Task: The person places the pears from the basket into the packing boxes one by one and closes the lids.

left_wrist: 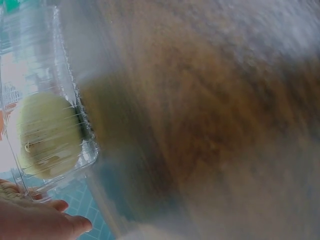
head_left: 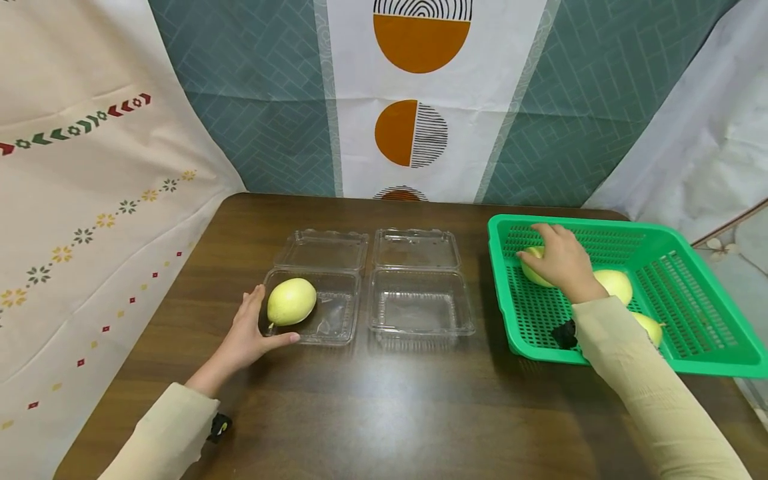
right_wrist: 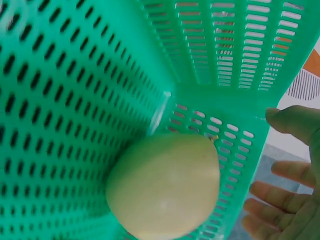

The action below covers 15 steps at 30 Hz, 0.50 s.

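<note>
A pale yellow melon (head_left: 292, 301) lies in the left clear plastic clamshell box (head_left: 336, 323), its lid folded back. My left hand (head_left: 249, 337) is spread beside that box, fingers at its left side and thumb along the front edge. In the left wrist view the melon (left_wrist: 50, 137) shows through the plastic wall, with the fingertips near one corner. My right hand (head_left: 564, 265) reaches into the green basket (head_left: 503, 293), over a yellow melon (head_left: 531, 268). In the right wrist view the fingers are spread, apart from the melon (right_wrist: 165, 187).
A second clear clamshell box (head_left: 418, 310) stands open and empty between the first box and the basket. Two more melons, one mid-basket (head_left: 617, 287) and one near its front (head_left: 649, 328), lie partly behind the right arm. Curtains hang along the brown table's (head_left: 384, 413) back and left.
</note>
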Each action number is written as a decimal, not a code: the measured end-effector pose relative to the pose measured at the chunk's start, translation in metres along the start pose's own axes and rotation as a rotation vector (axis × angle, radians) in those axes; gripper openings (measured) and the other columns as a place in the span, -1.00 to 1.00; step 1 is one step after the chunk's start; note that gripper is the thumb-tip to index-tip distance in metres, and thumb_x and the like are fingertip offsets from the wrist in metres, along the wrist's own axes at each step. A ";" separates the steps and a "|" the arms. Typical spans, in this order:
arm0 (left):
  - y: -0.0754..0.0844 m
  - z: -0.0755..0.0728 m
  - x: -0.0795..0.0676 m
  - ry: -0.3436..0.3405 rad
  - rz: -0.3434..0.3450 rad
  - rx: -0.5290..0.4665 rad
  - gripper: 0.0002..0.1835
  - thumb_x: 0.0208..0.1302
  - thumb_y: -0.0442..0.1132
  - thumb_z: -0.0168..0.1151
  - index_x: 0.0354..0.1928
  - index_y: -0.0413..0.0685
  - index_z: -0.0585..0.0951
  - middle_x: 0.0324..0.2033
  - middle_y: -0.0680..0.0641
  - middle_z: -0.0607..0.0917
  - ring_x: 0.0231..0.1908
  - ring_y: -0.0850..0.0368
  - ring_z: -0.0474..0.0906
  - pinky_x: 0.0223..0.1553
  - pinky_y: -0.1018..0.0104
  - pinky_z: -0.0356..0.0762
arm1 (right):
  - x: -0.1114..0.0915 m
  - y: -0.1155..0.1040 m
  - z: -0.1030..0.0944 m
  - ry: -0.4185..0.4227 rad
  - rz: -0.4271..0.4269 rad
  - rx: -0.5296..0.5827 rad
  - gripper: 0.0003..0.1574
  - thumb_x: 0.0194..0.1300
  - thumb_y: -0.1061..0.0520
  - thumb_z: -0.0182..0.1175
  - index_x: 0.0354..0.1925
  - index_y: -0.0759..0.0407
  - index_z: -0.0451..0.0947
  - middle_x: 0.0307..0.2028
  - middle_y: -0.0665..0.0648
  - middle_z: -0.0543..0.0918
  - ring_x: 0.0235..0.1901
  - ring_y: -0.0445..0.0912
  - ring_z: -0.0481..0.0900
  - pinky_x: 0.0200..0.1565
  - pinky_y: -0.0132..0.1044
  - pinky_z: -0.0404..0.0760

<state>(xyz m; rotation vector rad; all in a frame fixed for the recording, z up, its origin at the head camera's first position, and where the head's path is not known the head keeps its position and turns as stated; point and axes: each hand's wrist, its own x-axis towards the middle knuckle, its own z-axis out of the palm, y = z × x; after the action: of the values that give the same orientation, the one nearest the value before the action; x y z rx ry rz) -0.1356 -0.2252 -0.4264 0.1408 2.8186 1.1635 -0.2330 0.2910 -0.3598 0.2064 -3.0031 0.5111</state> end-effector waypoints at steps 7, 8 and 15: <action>-0.002 -0.001 -0.002 0.019 -0.004 -0.021 0.29 -0.08 -0.04 0.52 0.43 -0.45 -0.18 0.42 -0.46 -0.14 0.40 -0.46 -0.37 0.28 -0.43 -0.21 | 0.005 0.001 0.002 -0.032 0.028 0.036 -0.19 0.26 -0.04 0.19 0.29 0.40 0.22 0.20 0.54 0.30 0.17 0.42 0.24 0.05 0.36 0.32; -0.002 -0.001 -0.002 0.014 -0.007 -0.022 0.29 -0.07 -0.03 0.52 0.43 -0.43 -0.19 0.43 -0.45 -0.15 0.40 -0.46 -0.37 0.27 -0.43 -0.21 | 0.005 0.002 0.002 -0.043 0.038 0.043 -0.18 0.26 -0.04 0.19 0.30 0.41 0.21 0.20 0.55 0.30 0.17 0.42 0.23 0.05 0.36 0.32; -0.002 -0.001 -0.001 -0.015 -0.032 -0.010 0.31 -0.05 0.02 0.50 0.45 -0.37 -0.23 0.44 -0.41 -0.17 0.41 -0.43 -0.36 0.25 -0.46 -0.18 | 0.004 0.015 0.005 -0.138 0.110 0.077 0.00 0.26 -0.16 0.18 0.35 0.46 0.08 0.24 0.61 0.21 0.22 0.46 0.13 0.13 0.37 0.23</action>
<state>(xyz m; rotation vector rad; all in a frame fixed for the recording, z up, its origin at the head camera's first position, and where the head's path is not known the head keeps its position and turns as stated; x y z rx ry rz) -0.1351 -0.2269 -0.4271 0.1036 2.7907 1.1653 -0.2397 0.3027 -0.3693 0.0846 -3.1452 0.6493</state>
